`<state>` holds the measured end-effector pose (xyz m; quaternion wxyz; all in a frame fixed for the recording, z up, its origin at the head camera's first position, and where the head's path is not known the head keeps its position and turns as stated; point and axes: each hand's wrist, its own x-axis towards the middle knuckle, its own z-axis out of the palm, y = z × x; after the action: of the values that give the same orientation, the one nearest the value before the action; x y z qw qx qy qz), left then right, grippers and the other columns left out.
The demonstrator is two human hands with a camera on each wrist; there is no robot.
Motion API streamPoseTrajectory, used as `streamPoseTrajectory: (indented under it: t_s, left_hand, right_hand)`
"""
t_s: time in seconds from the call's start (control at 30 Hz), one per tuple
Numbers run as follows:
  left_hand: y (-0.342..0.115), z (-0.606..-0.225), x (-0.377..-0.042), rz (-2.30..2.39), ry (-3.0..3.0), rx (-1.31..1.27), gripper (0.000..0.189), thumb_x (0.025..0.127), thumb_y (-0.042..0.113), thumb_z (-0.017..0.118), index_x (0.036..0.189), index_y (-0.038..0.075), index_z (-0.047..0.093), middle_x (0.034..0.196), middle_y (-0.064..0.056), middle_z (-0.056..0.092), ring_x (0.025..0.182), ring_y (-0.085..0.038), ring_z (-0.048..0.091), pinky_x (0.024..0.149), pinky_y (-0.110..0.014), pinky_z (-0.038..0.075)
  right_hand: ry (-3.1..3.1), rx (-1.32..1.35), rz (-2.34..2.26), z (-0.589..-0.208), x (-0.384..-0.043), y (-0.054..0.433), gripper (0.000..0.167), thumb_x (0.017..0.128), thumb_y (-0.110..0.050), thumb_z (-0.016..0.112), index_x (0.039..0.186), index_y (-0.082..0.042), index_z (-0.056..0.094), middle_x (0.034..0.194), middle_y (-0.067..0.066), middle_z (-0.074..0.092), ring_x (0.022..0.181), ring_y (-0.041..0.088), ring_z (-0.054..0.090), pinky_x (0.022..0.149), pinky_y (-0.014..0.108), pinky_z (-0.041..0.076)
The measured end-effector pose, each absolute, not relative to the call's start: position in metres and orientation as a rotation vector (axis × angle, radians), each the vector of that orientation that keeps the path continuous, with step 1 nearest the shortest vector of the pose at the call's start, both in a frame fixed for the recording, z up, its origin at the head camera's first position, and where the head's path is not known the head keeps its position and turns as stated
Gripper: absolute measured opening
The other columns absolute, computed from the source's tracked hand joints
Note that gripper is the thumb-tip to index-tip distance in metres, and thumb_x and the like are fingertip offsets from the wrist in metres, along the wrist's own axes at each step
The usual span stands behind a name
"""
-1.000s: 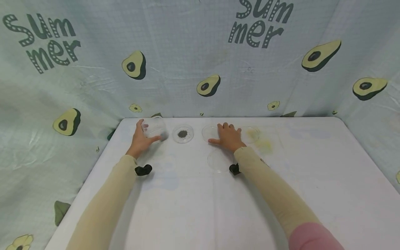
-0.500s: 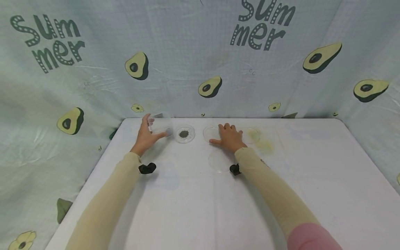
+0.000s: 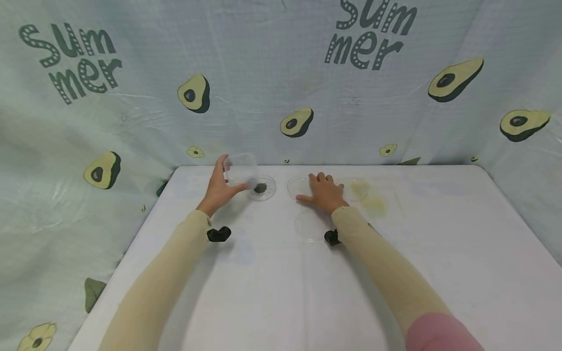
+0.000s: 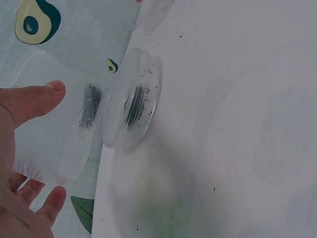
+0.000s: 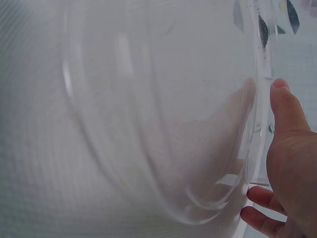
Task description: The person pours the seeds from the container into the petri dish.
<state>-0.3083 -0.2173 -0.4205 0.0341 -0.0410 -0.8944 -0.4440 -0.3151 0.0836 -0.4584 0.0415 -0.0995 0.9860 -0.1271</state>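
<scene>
Nearest, a clear dish (image 3: 307, 226) lies flat on the table (image 3: 272, 292), on the wearer's side of the right hand (image 3: 326, 192). The right hand lies palm down, fingers spread, over a second dish (image 3: 296, 188); a third (image 3: 356, 189) shows just to its right. The right wrist view enlarges curved clear rims beside the thumb, seen only faintly from the head.

The left hand (image 3: 218, 191) grips a clear tub (image 3: 241, 168) between thumb and fingers, raised and tilted; the grain dish (image 3: 270, 194) lies flat just right of that hand, holding dark grains (image 3: 261, 188). The left wrist view alone clearly shows a dark band (image 4: 90, 106) inside the tub, along the edge pointing toward the grain dish; its long axis cannot be told. Farthest, beyond both hands, hangs a printed cloth (image 3: 246, 122).
</scene>
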Motion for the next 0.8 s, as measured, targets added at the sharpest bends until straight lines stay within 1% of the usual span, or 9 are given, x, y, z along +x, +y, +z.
streamPoseTrajectory:
  t_s: [0.23,0.37,0.5,0.6,0.8]
  left_hand:
    - [-0.203,-0.419,-0.311,-1.334,-2.758,-0.148,0.107,0.081,0.021,0.079,0.155,0.021,0.003,0.157,-0.010,0.028,0.147,-0.031,0.024,0.114,-0.051,0.033]
    - [-0.195,-0.419,-0.314,-1.290,-2.781,-0.157,0.104,0.080,0.022,0.080,0.154,0.021,0.007,0.156,-0.009,0.029,0.146,-0.031,0.026,0.115,-0.050,0.032]
    - [-0.188,-0.421,-0.317,-1.260,-2.788,-0.208,0.103,0.079,0.022,0.081,0.154,0.021,0.010,0.156,-0.010,0.028,0.144,-0.031,0.029,0.112,-0.050,0.036]
    - [-0.184,-0.422,-0.318,-1.252,-2.780,-0.250,0.102,0.079,0.021,0.081,0.154,0.020,0.012,0.157,-0.010,0.027,0.144,-0.031,0.029,0.112,-0.049,0.036]
    - [-0.176,-0.423,-0.319,-1.154,-2.771,-0.339,0.102,0.078,0.019,0.081,0.155,0.019,0.014,0.157,-0.010,0.028,0.144,-0.031,0.030,0.117,-0.048,0.029]
  right_hand:
    - [3.024,-0.287,-0.372,-0.463,-0.317,0.083,0.094,0.082,-0.072,0.055,0.151,-0.012,0.032,0.142,0.015,0.042,0.130,0.035,0.039,0.099,0.071,0.034]
    - [3.022,-0.284,-0.352,-0.463,-0.317,0.083,0.094,0.083,-0.072,0.054,0.151,-0.013,0.031,0.142,0.015,0.041,0.131,0.034,0.038,0.099,0.071,0.033]
    - [3.028,-0.283,-0.344,-0.463,-0.316,0.083,0.093,0.083,-0.072,0.054,0.151,-0.013,0.032,0.141,0.015,0.042,0.130,0.034,0.039,0.099,0.071,0.034]
    - [3.037,-0.280,-0.342,-0.464,-0.316,0.083,0.093,0.082,-0.073,0.054,0.151,-0.013,0.032,0.140,0.014,0.043,0.130,0.033,0.039,0.099,0.071,0.034]
    - [3.042,-0.274,-0.348,-0.465,-0.315,0.082,0.092,0.083,-0.072,0.055,0.150,-0.013,0.033,0.139,0.014,0.044,0.129,0.033,0.040,0.099,0.071,0.033]
